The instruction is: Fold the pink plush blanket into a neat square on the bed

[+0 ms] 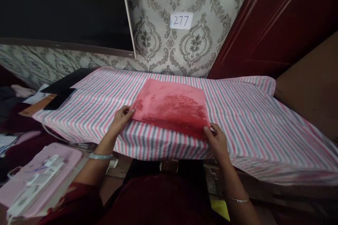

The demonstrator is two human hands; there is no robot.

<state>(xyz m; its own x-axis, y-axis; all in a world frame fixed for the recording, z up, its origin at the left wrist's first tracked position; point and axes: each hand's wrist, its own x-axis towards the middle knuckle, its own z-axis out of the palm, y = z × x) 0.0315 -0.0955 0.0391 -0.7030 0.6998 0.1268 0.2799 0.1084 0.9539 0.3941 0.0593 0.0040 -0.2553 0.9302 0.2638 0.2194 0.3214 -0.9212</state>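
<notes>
A folded pink-red cloth (171, 107) with darker, blotchy patches lies on the striped tablecloth (237, 112), its near edge toward me. My left hand (123, 117) pinches the near left corner between thumb and fingers. At the near right corner, my right hand (216, 139) grips the cloth the same way, thumb on top. Most of the fingertips are hidden under the cloth. Between the two hands the near edge looks stretched fairly straight.
A black phone-like slab (59, 99) lies on the left of the table. Behind stands a large dark screen (63, 10). On the lower left, white power strips (37, 186) rest on a pink surface. A brown cardboard-like panel (311, 84) borders the right side.
</notes>
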